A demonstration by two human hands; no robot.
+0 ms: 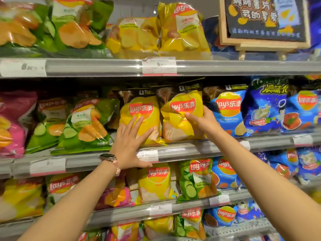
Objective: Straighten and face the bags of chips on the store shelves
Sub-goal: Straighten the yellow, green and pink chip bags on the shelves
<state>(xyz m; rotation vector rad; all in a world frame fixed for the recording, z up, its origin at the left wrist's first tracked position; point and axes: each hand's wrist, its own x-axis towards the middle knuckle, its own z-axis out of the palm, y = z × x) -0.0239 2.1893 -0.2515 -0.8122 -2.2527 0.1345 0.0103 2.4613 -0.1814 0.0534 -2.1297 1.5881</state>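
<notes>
Two yellow chip bags stand side by side on the middle shelf. My left hand lies flat with spread fingers against the front of the left yellow bag. My right hand grips the right yellow bag at its right edge, thumb across the front below the red logo. That bag leans a little to the left. Green bags slump to the left of the pair, and a blue bag stands to the right.
The upper shelf holds green and yellow bags and a wooden-framed chalkboard sign at the right. Lower shelves carry mixed yellow, green, pink and blue bags. Price tags hang on the shelf rails. A watch is on my left wrist.
</notes>
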